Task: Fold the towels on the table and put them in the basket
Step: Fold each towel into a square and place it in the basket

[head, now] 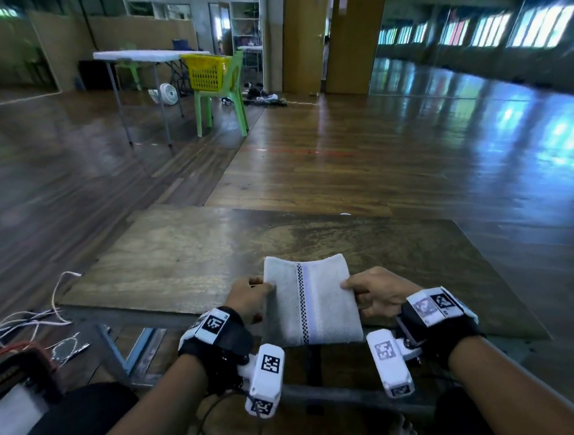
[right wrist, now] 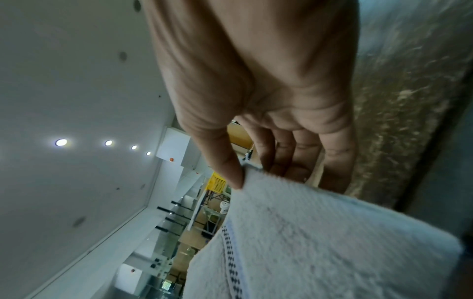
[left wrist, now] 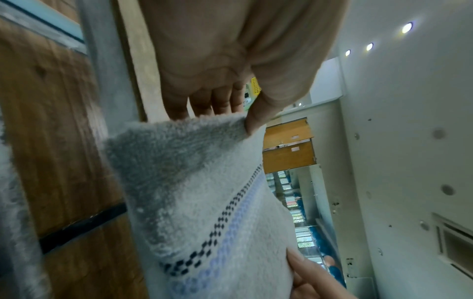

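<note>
Your forearms reach in from the near edge, each wrist strapped with a camera block, and both hands meet on one folded towel [head: 311, 301]. Your left hand [head: 249, 299] pinches the towel's left edge, thumb on top and fingers tucked beneath, as the left wrist view shows; your right hand [head: 374, 293] does the same on the right edge. Neither grip is slack: both are grasping the cloth, one at each side, so the towel spans between your hands.

That two-sided hold looks chosen to keep the layers stacked and the fold square; a one-handed grab would likely let the soft pile droop open. The towel sits over the near edge of the desk [head: 178, 253], its far end rising in a slight arch and its near end hanging a little past the edge. Whether any of it rests on the wood I cannot tell. A checked stripe runs down its middle, near to far.

Judging by the neat shape, folding is done and the carry comes next. The yellow basket [head: 207, 71] sits on a green chair [head: 231, 98], far away and to the left across the wooden floor, well apart from the towel.
</note>
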